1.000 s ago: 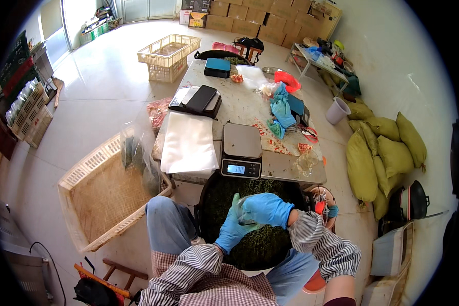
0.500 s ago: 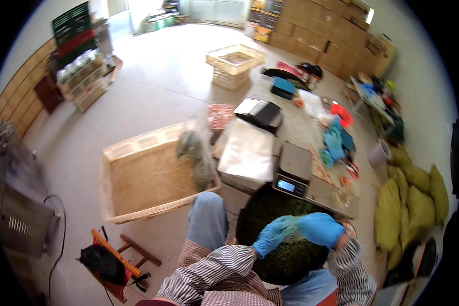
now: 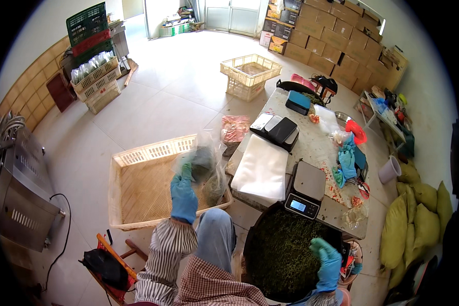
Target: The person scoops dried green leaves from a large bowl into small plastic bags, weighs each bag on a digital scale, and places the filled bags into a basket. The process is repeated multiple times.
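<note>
My left hand (image 3: 184, 196), in a blue glove, reaches over a cream plastic crate (image 3: 118, 189). Its fingers close on the edge of a clear plastic bag (image 3: 203, 159) with dark green contents, at the crate's right side. Another filled bag (image 3: 214, 190) leans below it. My right hand (image 3: 327, 262), gloved too, hovers over the right part of a wide dark pan holding loose dark green leaf-like material (image 3: 283, 250). Its fingers are loosely bent and apart, with nothing visible in them. A digital scale (image 3: 307, 187) stands on the table just beyond the pan.
White plastic sheets or bags (image 3: 260, 166) lie stacked on the table (image 3: 311, 137), near a second scale (image 3: 278, 131). A folding stool (image 3: 118, 262) is at lower left, beside a steel machine (image 3: 28, 188). Green sacks (image 3: 413, 219) lie at right. Stacked crates (image 3: 250, 76) stand farther off.
My hands were together over the pan with something thin and see-through between them. They have parted: the left went up-left to the bags in the crate, the right stayed over the pan's right side.
</note>
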A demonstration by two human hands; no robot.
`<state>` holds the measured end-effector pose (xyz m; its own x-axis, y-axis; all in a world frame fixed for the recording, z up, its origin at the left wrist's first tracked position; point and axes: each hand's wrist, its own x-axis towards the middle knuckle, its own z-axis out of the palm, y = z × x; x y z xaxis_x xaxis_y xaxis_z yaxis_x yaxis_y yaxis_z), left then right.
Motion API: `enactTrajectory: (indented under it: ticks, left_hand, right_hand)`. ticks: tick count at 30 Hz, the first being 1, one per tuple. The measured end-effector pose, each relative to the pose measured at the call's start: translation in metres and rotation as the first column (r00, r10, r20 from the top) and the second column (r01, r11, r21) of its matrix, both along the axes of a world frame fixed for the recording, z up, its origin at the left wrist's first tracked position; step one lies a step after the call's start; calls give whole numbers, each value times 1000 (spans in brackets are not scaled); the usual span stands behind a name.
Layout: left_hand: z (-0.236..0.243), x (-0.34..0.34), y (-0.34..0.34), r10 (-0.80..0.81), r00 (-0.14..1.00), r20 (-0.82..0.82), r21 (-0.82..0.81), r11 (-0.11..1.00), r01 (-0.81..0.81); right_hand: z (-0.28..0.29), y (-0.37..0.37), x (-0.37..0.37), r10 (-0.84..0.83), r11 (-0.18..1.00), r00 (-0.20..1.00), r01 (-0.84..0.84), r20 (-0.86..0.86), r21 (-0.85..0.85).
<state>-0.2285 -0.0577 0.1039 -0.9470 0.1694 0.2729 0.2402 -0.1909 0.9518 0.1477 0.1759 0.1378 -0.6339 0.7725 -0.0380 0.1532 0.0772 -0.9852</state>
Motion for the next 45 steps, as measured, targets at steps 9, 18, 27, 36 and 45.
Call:
enactTrajectory:
  ticks: [9, 18, 27, 36, 45]
  left_hand:
    - [-209, -116, 42, 152, 988, 28, -736, 672, -83]
    - [-36, -19, 74, -398, 761, -513, -749, 641, -170]
    - [-61, -20, 116, -645, 445, -622, -779, 568, -265]
    - [-78, -75, 135, -574, 794, 198, -632, 545, 552]
    - [-14, 123, 96, -568, 743, -355, -389, 812, 436]
  right_hand:
    - [-77, -39, 21, -7, 975, 970, 60, 242, -214]
    - [-112, -55, 30, 15, 979, 901, -102, 434, 178]
    - [-128, -72, 74, -103, 966, 919, 1, 381, 259]
    - [-111, -88, 61, -24, 966, 899, -93, 438, 243]
    - [-68, -105, -42, 83, 969, 969, -133, -234, -208]
